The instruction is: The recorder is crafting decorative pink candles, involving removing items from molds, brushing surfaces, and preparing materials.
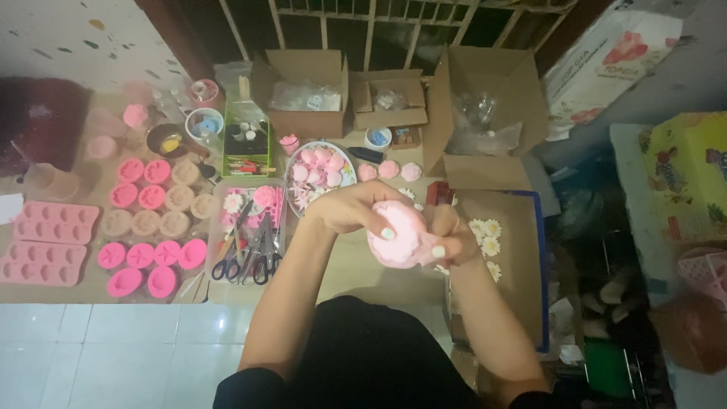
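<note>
Left hand [350,208]: clenched over the top of a pink round mould [401,236], fingers curled down its near face, a pale nail seen on the front.
Right hand [448,236]: closed on the mould's right side, thumb pressed against it; the mould is gripped between both hands.
Pink round mould: held in the air above the near middle of the worktop [363,265], close to the body, not resting on anything.
What could go wrong: the mould looks soft and is being squeezed from two sides; by this judgement, too hard a press could crack or deform whatever is inside, and a slip could drop it onto the tray of scissors [250,257] just to the left.
White daisy-shaped pieces [488,235]: laid on a cardboard sheet [515,250] at the right edge, directly under the right hand; they could be crushed if the hands came down.
Plate of pink flower shapes [319,170]: just beyond the hands, towards the far edge.
Small pink moulds [151,254]: set out in rows along the left side, with flat pink mould trays [49,238] at the left edge.
Open cardboard boxes [303,91]: lined along the far edge, well apart from the hands.
In the way: nothing is seen between the hands and the worktop below.
</note>
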